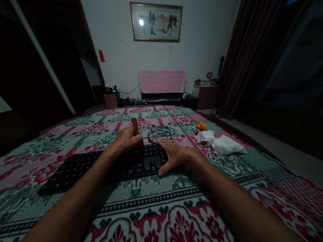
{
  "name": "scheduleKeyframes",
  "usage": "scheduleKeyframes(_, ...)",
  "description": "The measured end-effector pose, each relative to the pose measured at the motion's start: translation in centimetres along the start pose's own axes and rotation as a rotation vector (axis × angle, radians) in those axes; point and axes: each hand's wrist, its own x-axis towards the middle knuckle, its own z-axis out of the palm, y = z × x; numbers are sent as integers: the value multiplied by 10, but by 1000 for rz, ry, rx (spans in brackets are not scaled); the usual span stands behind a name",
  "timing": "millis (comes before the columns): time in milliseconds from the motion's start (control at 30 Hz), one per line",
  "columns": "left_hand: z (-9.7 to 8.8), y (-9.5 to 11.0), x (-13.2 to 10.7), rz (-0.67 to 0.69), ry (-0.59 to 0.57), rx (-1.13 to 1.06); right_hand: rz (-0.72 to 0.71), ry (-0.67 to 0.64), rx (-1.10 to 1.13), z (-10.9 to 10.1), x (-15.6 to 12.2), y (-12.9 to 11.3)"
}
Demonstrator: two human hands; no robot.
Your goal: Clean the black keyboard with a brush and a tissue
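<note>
A black keyboard (152, 162) lies on the patterned bedspread, its long side towards me. My left hand (127, 139) is closed round a flat wooden-handled tool (135, 125), perhaps a brush, held upright over the keys. The tool's lower end is mostly hidden by the hand and the dark keys. My right hand (173, 154) grips the keyboard's right end, thumb at the front edge and fingers over the back edge. Behind the keyboard lies its coiled black cable (161, 132). My left forearm covers part of the keyboard's middle.
To the right on the bedspread (131, 215) lie a crumpled white plastic bag or tissue (224, 144) and a small orange crumpled thing (201, 126). Beyond the bed, a pink cloth (163, 81) hangs over a screen on a low cabinet. Dark curtains (248, 57) hang at the right.
</note>
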Motion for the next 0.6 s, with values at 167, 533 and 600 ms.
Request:
scheduleKeyframes(167, 19, 18, -7, 15, -17, -163, -48, 56, 45, 1, 1, 2)
scheduleKeyframes(533, 16, 7, -5, 13, 27, 28, -2, 49, 63, 1, 0, 2)
scheduleKeyframes(600, 11, 12, -7, 7, 43, 32, -9, 42, 52, 2, 0, 3)
